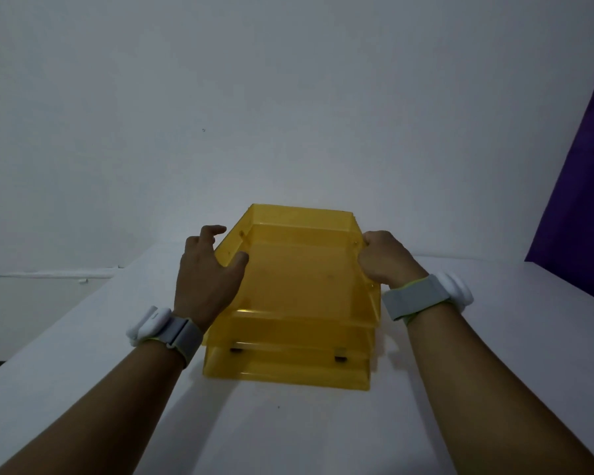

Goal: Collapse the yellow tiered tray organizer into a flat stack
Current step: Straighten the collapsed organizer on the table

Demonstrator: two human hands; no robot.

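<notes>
The yellow tiered tray organizer [299, 289] stands on the white table straight ahead, translucent plastic, with its trays stepped one above another and two dark clips showing at the lower front. My left hand [206, 272] grips the top tray's left wall, thumb inside, fingers outside. My right hand [384, 258] is closed on the top tray's right wall near its upper corner. Both wrists wear white sensor bands on grey straps.
The white table [288, 433] runs toward me and ends at a left edge [59, 317]. A plain white wall rises behind. A purple panel [583, 186] stands at the far right.
</notes>
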